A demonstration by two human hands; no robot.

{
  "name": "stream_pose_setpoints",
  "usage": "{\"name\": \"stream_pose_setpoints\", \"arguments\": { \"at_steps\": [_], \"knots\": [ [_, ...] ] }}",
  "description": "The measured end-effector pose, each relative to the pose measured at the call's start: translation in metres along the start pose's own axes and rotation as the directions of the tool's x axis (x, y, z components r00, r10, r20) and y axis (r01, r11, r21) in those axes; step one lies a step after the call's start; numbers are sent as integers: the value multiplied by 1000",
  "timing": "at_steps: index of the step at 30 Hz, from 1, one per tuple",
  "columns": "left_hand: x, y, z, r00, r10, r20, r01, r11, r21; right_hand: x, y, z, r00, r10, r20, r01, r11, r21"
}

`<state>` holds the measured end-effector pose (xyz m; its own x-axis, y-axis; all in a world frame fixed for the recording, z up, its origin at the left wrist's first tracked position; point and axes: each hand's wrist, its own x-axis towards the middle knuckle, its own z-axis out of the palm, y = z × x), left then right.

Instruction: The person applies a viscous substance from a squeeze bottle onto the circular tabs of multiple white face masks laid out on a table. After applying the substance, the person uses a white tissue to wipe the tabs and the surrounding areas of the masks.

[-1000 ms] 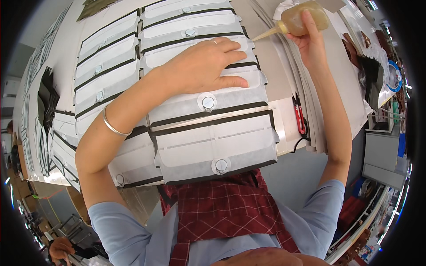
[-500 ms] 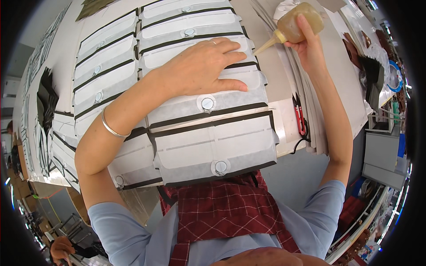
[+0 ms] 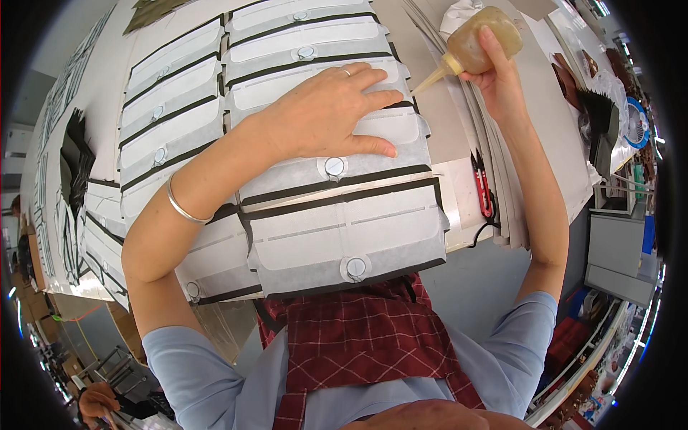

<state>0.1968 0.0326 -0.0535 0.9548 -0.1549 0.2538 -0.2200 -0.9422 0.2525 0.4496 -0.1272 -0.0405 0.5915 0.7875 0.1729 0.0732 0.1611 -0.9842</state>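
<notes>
My right hand is wrapped round a squeeze bottle of yellowish liquid, tilted so its long nozzle points down and left. The nozzle's tip is beside the right edge of the white panels, close to my left fingertips; whether it touches cannot be made out. My left hand lies flat with fingers spread on a white panel edged in black. Each panel bears a round metal disc. Nearest to me lies another such panel, overlapping the table's front edge.
More panels lie in overlapping rows to the left. Red-handled thread snips rest right of the panels, beside stacked grey strips. A dark stack stands at far left. A blue fan is at far right.
The bottle and its nozzle tip have shifted very slightly down along the panel edge. My left hand's fingers have moved a little, staying on the panel.
</notes>
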Motion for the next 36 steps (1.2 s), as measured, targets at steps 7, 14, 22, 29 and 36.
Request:
{"name": "stream_pose_setpoints", "arguments": {
  "at_steps": [7, 14, 22, 29, 36],
  "knots": [
    [-1, -2, -1, 1000, 2, -17, -3, 1000, -23, 11, -13, -21, 992, 125, 19, -121, 892, 435],
    [3, -10, -11, 998, -58, 1, 57, 988, -143, 44, -59, -8, 976, -167, -140, 218, 747, 627],
    [23, -53, -19, 989, -150, -20, 148, 986, -74, 75, 9, 15, 985, -84, -148, 106, 983, 149],
    [22, -60, -15, 991, -134, 16, 135, 989, -68, 85, 24, 29, 986, -77, -151, 92, 991, 101],
    [17, -61, -14, 990, -142, 11, 142, 986, -86, 76, 21, 30, 986, -63, -154, 75, 994, 78]
  ]
}}
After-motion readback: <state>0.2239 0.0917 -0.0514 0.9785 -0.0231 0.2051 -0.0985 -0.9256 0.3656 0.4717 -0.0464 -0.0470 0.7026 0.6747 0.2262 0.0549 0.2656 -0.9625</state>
